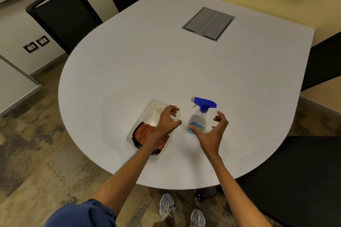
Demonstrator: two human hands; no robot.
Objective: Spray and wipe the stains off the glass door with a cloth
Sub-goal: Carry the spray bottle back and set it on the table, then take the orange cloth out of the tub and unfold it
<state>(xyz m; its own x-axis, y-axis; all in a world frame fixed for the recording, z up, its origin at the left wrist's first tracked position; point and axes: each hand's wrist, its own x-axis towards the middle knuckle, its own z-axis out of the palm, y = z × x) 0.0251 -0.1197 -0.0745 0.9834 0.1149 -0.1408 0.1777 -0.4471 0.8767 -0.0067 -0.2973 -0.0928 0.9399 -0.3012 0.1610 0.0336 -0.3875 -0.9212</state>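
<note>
- The right hand (215, 131) is hovering wide open at lower centre of the frame, fingers curled just beside a clear plastic spray bottle with a blue trigger head (200, 116), apparently shaping to grasp it.
- The left hand (167, 120) is reaching, loosely open and empty, over a clear plastic tray (153, 108) holding a crumpled orange cloth with dark edging (145, 133).
- Both items are sitting near the front edge of a rounded white table (166, 61).
- No glass door is showing.
</note>
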